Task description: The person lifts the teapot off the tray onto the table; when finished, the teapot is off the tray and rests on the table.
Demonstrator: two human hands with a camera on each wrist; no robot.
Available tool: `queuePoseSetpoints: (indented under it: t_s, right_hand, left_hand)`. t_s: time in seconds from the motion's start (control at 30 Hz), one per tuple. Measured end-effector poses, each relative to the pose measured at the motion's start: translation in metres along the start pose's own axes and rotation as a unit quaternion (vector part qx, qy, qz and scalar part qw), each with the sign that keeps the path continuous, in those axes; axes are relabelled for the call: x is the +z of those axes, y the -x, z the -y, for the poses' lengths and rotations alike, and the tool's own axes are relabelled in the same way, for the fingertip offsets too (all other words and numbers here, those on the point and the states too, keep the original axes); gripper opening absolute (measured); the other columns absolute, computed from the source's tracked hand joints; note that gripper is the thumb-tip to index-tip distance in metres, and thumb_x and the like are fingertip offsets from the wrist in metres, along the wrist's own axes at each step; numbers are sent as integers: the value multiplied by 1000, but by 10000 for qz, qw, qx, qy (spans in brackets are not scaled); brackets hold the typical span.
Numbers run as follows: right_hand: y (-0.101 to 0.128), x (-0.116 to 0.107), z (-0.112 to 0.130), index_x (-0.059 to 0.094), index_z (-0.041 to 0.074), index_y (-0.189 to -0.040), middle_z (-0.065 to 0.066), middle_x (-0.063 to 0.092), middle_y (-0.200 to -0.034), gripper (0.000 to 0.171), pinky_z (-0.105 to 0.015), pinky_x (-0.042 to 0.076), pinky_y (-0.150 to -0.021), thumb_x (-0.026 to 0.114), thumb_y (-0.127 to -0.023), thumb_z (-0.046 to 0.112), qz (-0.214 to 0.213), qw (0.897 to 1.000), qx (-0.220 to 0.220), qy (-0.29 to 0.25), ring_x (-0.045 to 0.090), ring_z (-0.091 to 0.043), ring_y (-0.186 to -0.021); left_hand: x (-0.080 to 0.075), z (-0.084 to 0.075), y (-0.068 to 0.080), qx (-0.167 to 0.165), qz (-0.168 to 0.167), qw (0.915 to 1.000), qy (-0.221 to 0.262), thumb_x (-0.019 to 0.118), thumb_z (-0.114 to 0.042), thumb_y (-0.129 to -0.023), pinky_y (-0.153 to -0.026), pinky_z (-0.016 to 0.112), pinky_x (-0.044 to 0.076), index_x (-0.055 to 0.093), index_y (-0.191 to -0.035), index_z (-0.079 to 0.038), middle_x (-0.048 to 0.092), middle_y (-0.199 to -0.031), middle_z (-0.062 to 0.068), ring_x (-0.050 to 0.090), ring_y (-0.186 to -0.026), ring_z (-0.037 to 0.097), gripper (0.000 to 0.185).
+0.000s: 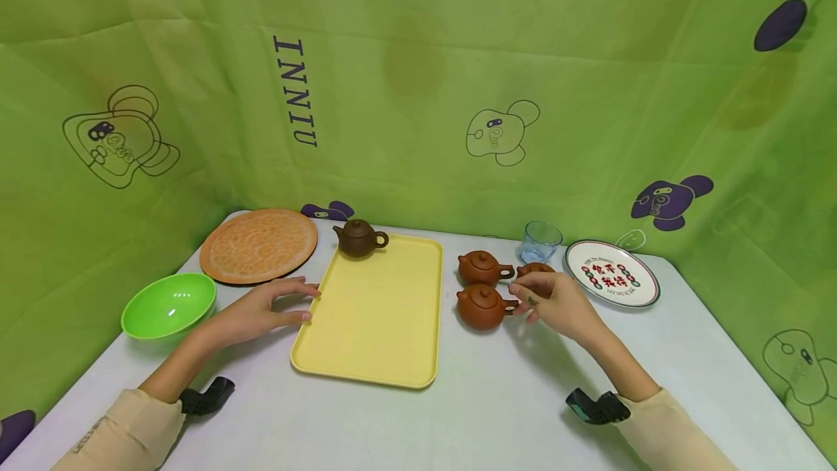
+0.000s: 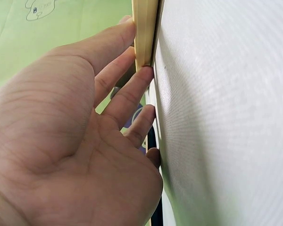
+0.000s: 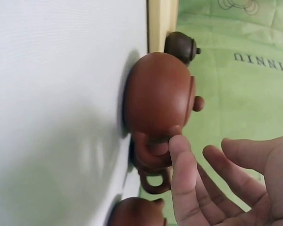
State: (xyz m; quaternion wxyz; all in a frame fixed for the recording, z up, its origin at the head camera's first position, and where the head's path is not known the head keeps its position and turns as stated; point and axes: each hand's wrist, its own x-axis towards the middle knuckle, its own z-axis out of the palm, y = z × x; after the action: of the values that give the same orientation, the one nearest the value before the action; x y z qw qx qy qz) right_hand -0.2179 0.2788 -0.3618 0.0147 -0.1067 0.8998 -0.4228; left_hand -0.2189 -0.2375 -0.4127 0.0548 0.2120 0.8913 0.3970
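Note:
My left hand [image 1: 264, 309] is at the left edge of the yellow tray [image 1: 379, 318], fingertips against its rim, as the left wrist view also shows. On the tray's far left corner sits a dark brown teapot [image 1: 357, 240]. Right of the tray stands a reddish-brown teapot [image 1: 482, 309], its handle pointing right. Fingertips of my right hand [image 1: 556, 304] are right at that handle [image 3: 146, 146], with the thumb and fingers apart. Just behind is a second reddish-brown teapot [image 1: 479, 268]. A third reddish-brown teapot [image 1: 535, 267] is partly hidden behind the right hand.
A green bowl [image 1: 170, 305] is at the left, with a round orange patterned mat [image 1: 258, 246] behind it. At the back right are a clear bluish glass [image 1: 541, 244] and a white plate [image 1: 612, 273] with red lettering. Green cloth [image 1: 405, 78] walls surround the white table [image 1: 497, 413].

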Motion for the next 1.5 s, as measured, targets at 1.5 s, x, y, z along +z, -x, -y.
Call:
queuePoseSetpoints:
  t_s: [1.5]
  right_hand:
    - [-76, 80, 79, 64, 10, -141, -22, 72, -134, 38, -41, 68, -77, 68, -105, 22, 286, 9904, -1, -1351, 80, -30, -100]
  left_hand:
    - [-1, -3, -1, 80, 28, 10000, 2, 79, -29, -97, -123, 73, 28, 71, -133, -15, 64, -152, 12, 30, -158, 53, 40]
